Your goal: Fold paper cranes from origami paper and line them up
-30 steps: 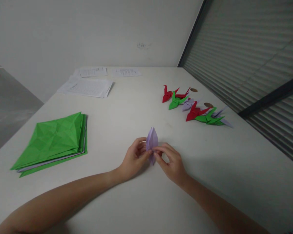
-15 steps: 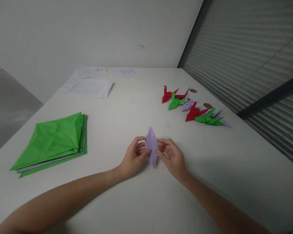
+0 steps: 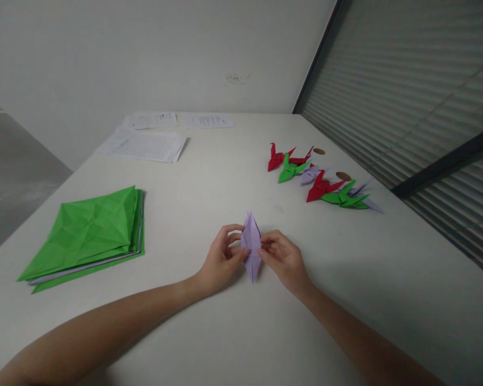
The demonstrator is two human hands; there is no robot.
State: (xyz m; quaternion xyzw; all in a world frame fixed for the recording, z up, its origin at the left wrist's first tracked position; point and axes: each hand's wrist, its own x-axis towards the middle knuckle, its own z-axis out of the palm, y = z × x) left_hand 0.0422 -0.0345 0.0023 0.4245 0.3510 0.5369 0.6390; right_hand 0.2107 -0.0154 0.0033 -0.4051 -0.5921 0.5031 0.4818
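A lilac folded origami paper (image 3: 251,241), long and diamond-shaped with pointed ends, is held between my two hands just over the white table. My left hand (image 3: 222,254) pinches its left edge, thumb on the front face and fingers at the side and behind. On the opposite edge, my right hand (image 3: 285,260) grips it with thumb and fingertips. At the top, the paper splits into two narrow points. Parts of the fingers behind it are hidden.
A stack of creased green and lilac sheets (image 3: 92,225) lies at left. Folded cranes, among them a red crane (image 3: 322,187) and a green crane (image 3: 292,169), are grouped at right by the blinds (image 3: 418,80). Printed papers (image 3: 145,146) lie at the back left of the table (image 3: 209,182).
The lilac paper's lower end looks wider and sits slightly lower. My fingers have shifted only a little along its edges, and both hands keep their hold.
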